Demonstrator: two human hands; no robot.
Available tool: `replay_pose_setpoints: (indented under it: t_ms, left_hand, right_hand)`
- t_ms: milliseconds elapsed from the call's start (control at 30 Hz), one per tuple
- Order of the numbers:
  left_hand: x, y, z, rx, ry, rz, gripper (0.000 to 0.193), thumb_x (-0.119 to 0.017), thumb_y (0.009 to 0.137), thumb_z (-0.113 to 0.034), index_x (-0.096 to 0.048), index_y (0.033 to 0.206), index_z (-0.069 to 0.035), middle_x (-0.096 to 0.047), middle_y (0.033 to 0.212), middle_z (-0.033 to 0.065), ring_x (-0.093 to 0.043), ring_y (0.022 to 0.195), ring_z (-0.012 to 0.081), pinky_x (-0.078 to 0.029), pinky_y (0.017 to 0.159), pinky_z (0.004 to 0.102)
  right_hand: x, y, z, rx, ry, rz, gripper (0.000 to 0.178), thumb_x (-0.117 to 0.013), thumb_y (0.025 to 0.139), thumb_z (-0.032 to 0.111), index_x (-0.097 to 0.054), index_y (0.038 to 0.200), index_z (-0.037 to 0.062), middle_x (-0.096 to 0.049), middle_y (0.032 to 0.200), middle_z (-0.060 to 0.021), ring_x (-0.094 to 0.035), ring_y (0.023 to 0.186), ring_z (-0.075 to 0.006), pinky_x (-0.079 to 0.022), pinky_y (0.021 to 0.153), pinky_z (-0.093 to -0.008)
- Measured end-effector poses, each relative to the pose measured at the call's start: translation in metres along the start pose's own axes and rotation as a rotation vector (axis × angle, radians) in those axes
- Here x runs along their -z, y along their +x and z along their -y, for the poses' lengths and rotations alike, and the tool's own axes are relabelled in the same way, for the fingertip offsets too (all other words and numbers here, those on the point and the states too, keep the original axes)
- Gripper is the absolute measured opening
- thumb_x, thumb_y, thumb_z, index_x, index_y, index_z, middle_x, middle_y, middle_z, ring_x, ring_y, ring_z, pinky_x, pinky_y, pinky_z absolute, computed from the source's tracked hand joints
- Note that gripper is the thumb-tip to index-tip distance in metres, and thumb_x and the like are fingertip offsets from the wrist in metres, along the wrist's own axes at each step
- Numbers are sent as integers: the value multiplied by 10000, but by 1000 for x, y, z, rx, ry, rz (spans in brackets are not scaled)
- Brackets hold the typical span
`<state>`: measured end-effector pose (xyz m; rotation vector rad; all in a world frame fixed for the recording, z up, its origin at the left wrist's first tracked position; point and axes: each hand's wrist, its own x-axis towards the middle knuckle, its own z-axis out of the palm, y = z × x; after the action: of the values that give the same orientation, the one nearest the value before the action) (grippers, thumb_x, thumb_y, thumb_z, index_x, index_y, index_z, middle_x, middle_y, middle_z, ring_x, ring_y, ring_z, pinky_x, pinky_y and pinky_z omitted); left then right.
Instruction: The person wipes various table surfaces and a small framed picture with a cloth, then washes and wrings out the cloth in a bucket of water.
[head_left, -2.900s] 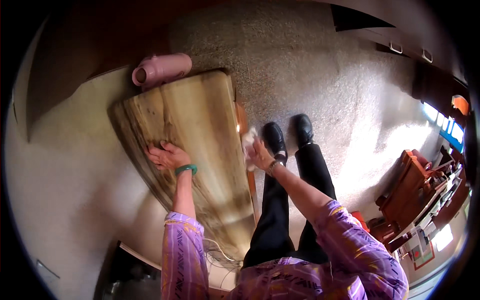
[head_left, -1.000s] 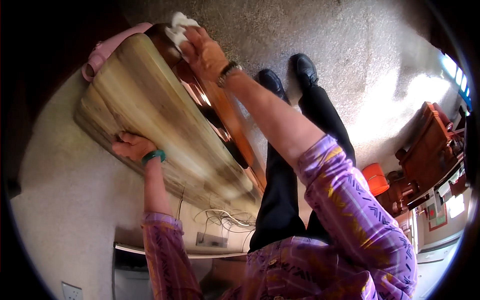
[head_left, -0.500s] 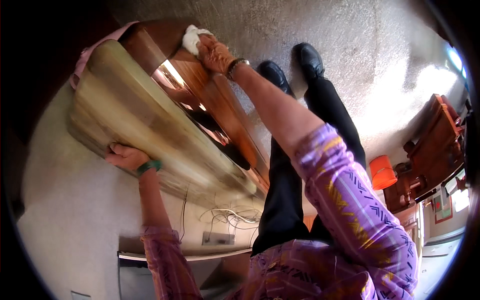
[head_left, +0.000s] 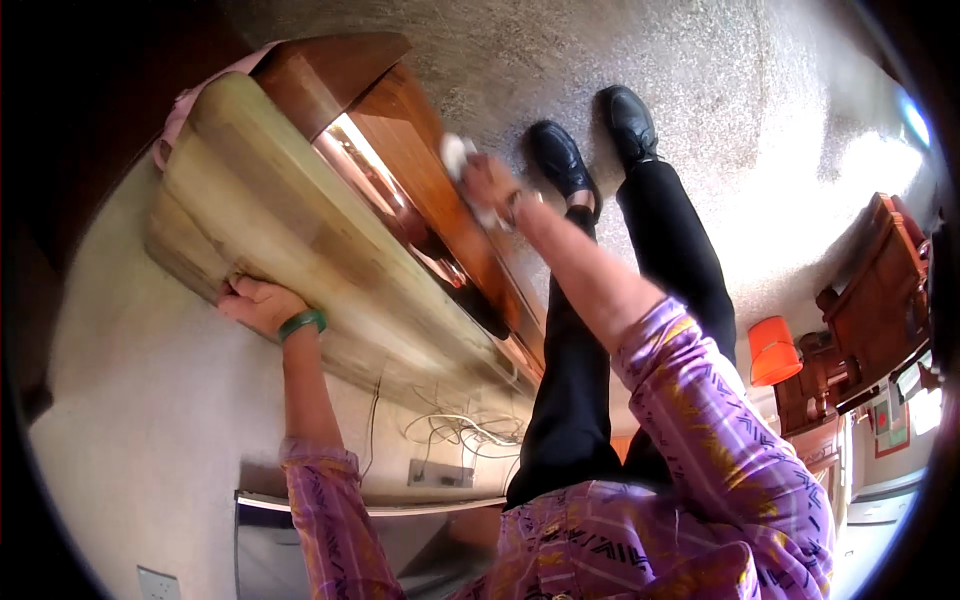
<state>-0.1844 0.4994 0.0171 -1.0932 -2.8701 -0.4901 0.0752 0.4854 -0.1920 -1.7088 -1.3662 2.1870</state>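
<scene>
One bucket (head_left: 773, 354), inside unclear; right hand (head_left: 490, 185) holds cloth (head_left: 456, 154).

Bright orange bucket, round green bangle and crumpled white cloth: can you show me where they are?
Bright orange bucket (head_left: 775, 353): head view, on its side.
Round green bangle (head_left: 302, 323): head view, on the middle of its band.
Crumpled white cloth (head_left: 457, 157): head view, on the blurred end showing beyond the right hand (head_left: 488, 184).

Speckled grey floor (head_left: 700, 60), crossed by a bright white patch of light (head_left: 800, 225), between a smooth cream-coloured wall (head_left: 130, 350) at left and dark reddish-brown wooden furniture (head_left: 880, 285) at right, near a white wall socket-free far corner holding a red-bordered rectangular picture (head_left: 890, 428).
</scene>
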Motion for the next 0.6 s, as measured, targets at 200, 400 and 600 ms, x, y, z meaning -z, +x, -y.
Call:
replay_pose_setpoints:
  t_ms: [200,400,600]
  left_hand:
    - [-34,-19,-8,37,109,-172,395,-448,900,-307,-501,1044,56,-521,1020,250,-507,927,367,-422,793,417]
    - [-40,-21,-16,149,180,-114,428,-413,882,-354,-504,1056,25,-526,1013,236,-493,957,384,-419,787,466]
    - [-24,-16,-23,276,217,-70,446,-374,867,-386,-478,1108,-26,-492,1069,197,-481,985,376,-414,783,508]
  right_hand:
    - [89,24,189,610,946,-190,255,-532,867,112,-576,1102,23,-645,996,-109,-598,874,-200,-479,767,-289]
    - [71,38,184,744,718,-232,362,-520,816,85,-544,1173,141,-499,1231,-180,-458,1150,-358,-323,991,-502]
    - [96,53,228,762,-41,-366,406,-525,807,89,-527,1199,193,-498,1190,-178,-532,1018,-363,-471,835,-397]
